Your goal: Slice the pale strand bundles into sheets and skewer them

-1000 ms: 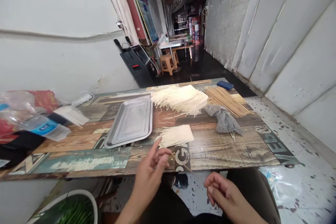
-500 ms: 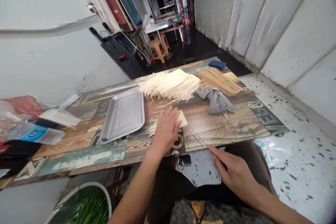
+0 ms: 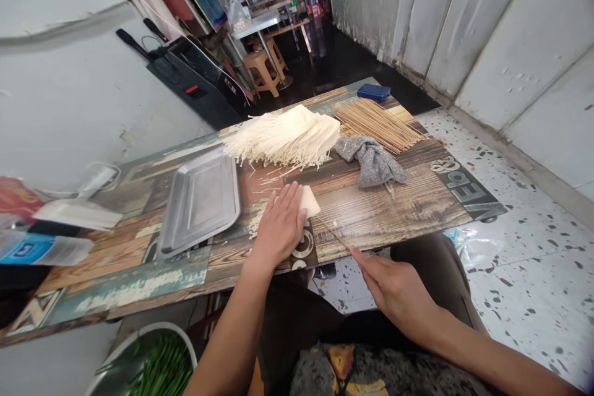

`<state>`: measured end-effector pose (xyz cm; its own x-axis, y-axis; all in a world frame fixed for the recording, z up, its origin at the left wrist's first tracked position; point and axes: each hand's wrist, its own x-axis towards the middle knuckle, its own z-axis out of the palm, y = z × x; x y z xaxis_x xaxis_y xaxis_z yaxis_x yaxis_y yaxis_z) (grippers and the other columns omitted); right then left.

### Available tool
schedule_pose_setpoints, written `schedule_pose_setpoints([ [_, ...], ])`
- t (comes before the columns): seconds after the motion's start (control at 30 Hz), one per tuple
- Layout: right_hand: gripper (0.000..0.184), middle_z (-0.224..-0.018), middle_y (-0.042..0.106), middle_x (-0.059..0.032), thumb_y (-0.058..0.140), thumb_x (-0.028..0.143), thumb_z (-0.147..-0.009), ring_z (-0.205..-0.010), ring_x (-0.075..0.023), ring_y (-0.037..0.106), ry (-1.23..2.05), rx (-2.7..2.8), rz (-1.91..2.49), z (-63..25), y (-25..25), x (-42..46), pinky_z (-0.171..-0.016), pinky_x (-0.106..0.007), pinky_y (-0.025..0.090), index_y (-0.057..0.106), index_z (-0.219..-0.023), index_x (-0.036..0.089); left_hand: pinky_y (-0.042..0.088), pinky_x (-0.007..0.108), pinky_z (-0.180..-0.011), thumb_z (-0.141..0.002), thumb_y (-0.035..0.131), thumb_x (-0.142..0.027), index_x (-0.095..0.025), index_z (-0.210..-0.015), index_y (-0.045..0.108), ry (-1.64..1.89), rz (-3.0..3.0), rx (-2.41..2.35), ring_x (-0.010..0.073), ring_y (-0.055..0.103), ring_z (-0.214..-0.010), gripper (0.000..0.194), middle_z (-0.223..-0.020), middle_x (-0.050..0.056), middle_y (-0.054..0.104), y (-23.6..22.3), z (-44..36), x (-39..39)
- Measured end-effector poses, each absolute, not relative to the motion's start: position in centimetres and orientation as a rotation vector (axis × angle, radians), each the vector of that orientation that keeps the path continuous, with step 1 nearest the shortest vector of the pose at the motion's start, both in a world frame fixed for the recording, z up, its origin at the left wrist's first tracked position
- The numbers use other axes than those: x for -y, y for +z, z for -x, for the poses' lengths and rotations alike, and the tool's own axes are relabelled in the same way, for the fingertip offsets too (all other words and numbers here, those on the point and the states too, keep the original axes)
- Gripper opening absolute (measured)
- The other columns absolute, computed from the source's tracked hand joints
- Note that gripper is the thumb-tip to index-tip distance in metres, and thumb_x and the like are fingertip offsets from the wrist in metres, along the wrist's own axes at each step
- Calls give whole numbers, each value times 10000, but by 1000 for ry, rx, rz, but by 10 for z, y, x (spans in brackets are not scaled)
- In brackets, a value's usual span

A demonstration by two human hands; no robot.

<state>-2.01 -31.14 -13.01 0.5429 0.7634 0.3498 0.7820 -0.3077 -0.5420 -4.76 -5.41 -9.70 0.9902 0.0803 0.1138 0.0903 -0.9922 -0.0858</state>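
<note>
My left hand lies flat with its fingers stretched out over a bunch of enoki mushrooms. The pale block of the bunch's base sticks out to the right of it, and the thin tips show on its left. Pinched in my right hand, at the table's near edge, is a thin wooden skewer. Its far end meets the base of the bunch; how deep it goes is hidden. Beyond both hands lies a large pile of enoki mushrooms.
A metal tray sits left of the pile. Right of it are a grey cloth, many bamboo skewers and a blue box. A plastic bottle lies far left. Below the table stands a bowl of green vegetables.
The camera view has shifted, so the table things appear further left and some of them higher. My left hand stays on the mushrooms, and my right hand still holds the skewer against their base.
</note>
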Motion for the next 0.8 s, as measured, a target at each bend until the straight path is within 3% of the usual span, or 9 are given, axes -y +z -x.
schedule_pose_setpoints([
  [0.37, 411, -753, 709, -64, 400, 130, -921, -621, -148, 647, -37, 1207, 2175, 19, -123, 313, -633, -243, 548, 567, -1296, 145, 274, 453, -1129, -976, 252, -336, -15, -1440, 283, -61, 3145, 367, 268, 261, -1401, 565, -1521, 166, 271, -99, 30, 69],
  [0.8, 405, -754, 716, -72, 422, 127, -905, -616, -157, 658, -58, 1213, 2258, 14, -122, 311, -626, -247, 552, 588, -1274, 144, 227, 428, -1152, -979, 245, -316, -46, -1449, 292, -96, 3143, 448, 254, 256, -1406, 545, -1521, 114, 294, -100, 27, 76],
])
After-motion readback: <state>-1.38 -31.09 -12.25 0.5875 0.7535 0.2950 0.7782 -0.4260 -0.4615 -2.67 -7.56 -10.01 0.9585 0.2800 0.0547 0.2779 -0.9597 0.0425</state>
